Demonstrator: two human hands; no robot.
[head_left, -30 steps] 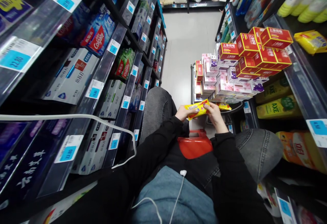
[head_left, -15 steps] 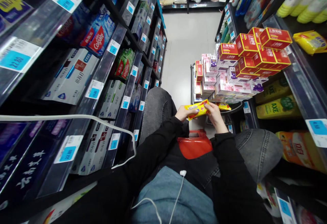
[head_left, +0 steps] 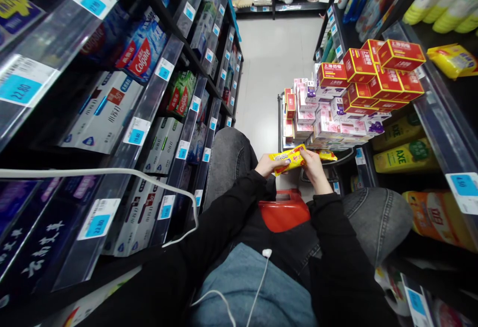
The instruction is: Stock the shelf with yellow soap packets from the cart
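Both hands hold one yellow packet [head_left: 286,159] with red and dark print, level above my lap. My left hand [head_left: 264,165] is closed round its left end. My right hand [head_left: 313,166] pinches its right end between thumb and fingers. Just beyond my right hand, another yellow packet [head_left: 327,155] shows in part, its other end hidden. Past the hands stands a stack of pink and white boxes [head_left: 328,123], with several red boxes [head_left: 377,80] piled on top. Between my knees is a red plastic stool [head_left: 284,212], partly covered by my legs.
At the left, a shelf unit [head_left: 172,53] carries toothpaste boxes [head_left: 144,51] and price tags. The right shelf holds yellow AXE bottles [head_left: 405,157] and a yellow pack [head_left: 451,61]. A white cable [head_left: 149,171] crosses at left. Pale floor [head_left: 265,68] runs down the aisle.
The packet and both hands stay almost in place. My right thumb has shifted slightly on the packet's right end. The whole view has drifted a few pixels.
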